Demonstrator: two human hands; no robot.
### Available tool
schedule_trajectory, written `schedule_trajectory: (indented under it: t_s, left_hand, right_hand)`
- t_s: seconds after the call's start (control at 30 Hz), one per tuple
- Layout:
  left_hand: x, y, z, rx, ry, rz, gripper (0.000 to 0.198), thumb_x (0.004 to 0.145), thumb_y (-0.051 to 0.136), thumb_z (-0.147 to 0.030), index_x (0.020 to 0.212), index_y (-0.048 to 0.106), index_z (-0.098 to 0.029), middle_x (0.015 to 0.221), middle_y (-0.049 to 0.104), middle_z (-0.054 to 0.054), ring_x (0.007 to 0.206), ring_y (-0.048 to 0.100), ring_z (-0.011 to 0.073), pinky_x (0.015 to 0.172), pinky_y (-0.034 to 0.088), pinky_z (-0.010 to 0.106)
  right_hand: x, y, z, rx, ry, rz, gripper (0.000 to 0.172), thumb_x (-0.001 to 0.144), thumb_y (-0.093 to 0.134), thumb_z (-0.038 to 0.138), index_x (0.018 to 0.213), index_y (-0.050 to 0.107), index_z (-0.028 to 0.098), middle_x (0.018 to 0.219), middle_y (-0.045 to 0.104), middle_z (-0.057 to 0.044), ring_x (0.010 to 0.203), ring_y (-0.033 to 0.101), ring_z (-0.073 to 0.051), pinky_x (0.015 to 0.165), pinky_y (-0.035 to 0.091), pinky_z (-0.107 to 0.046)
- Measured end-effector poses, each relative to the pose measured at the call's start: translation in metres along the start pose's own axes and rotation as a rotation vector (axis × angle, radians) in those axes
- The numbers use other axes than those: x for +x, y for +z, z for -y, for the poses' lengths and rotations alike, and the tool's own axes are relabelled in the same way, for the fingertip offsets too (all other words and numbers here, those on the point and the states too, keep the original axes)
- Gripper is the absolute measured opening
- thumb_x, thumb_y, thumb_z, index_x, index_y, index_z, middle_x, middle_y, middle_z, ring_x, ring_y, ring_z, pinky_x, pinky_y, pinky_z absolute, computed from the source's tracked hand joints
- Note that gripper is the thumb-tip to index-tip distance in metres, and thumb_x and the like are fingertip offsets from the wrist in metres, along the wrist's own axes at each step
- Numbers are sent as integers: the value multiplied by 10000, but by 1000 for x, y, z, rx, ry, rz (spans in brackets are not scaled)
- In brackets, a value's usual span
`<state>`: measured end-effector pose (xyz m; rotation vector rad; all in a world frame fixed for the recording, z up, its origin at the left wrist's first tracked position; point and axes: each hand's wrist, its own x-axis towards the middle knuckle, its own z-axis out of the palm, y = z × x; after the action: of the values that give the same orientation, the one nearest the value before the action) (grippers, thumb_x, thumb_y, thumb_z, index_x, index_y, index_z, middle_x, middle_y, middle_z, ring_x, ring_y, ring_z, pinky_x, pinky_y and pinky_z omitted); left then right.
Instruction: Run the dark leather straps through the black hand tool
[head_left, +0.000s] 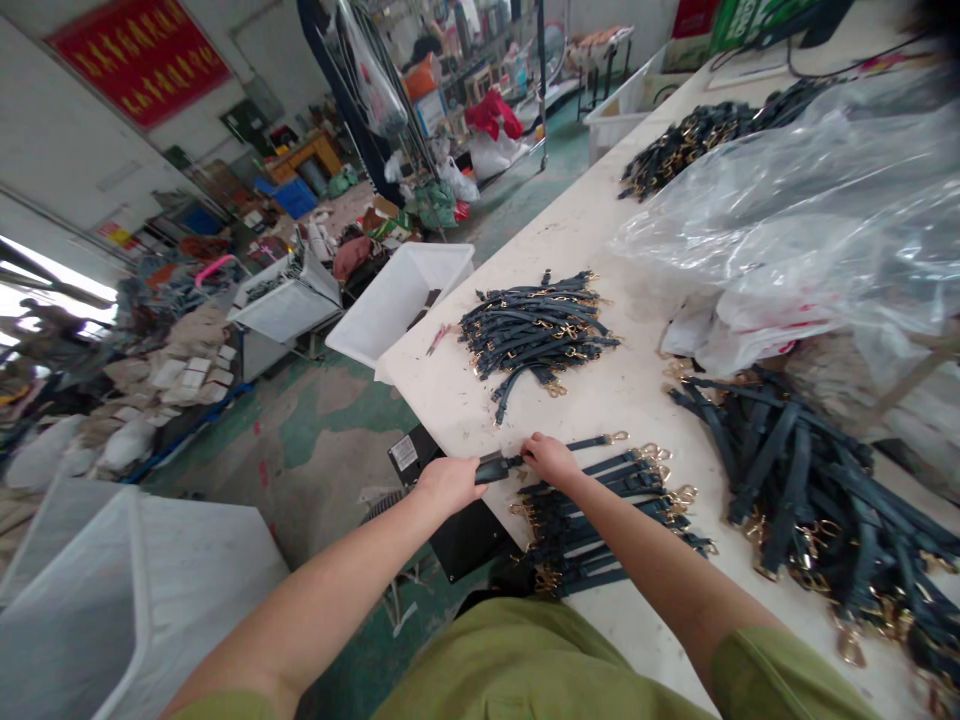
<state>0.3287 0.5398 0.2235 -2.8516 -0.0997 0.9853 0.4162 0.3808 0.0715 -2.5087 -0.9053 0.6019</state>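
My left hand (448,483) is closed around a small black tool (495,468) at the near edge of the white table (600,390). My right hand (549,459) pinches the end of a dark blue strap (592,441) with a gold clasp, right against the tool's tip. Just under my right forearm lies a row of several dark straps with gold clasps (600,510). A tidy pile of the same straps (536,330) rests farther out on the table.
A big loose heap of dark straps (825,500) lies at the right, with clear plastic bags (810,200) behind it and another strap pile (697,135) farther back. White bins (401,300) stand on the floor at the left beside the table, one large bin (112,600) close by.
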Motion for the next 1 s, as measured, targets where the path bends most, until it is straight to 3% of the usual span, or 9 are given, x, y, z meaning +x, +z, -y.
schedule_trajectory:
  t_s: [0.17,0.4,0.6,0.77,0.9,1.0]
  left_hand:
    - [-11,9,10,8,4,-43,448,717,401,-525,1044,523,-245,825,644,65,747,598,214,635,445,292]
    - [-7,24,16,-91,2,-95,414,723,378,-529,1001,537,-266,844,645,43,765,594,204,606,431,266]
    - [-30,42,38,-201,-70,-78,439,731,359,-546,1060,498,-290,915,636,31,797,591,198,600,420,254]
    - [-36,36,36,-245,-82,-78,467,734,361,-550,1100,471,-282,937,628,41,831,584,200,628,414,251]
    - [-42,31,42,-276,-95,-67,440,741,359,-540,1076,480,-281,918,629,35,817,585,193,614,412,244]
    - [-51,36,46,-275,-64,-53,419,736,367,-539,1046,491,-287,884,637,27,784,593,195,593,414,249]
  right_hand:
    - [0,0,1,-16,-14,10,236,810,397,284,927,592,221,922,513,-46,852,487,-137,714,311,-214]
    - [3,7,-1,-28,-39,-26,214,796,407,271,906,585,224,894,511,-37,801,489,-127,700,305,-216]
    - [3,6,2,-18,-21,-2,222,803,403,273,909,589,214,905,512,-41,815,487,-125,711,302,-213]
    - [4,-3,8,-82,-45,50,199,773,464,307,909,570,207,916,505,-43,822,492,-136,700,314,-221]
    - [1,-7,17,-227,-100,16,169,800,432,253,909,538,180,937,502,-80,884,480,-171,744,311,-254]
    - [-9,-3,19,-247,-50,37,185,813,416,271,945,512,183,951,494,-80,886,482,-172,745,321,-255]
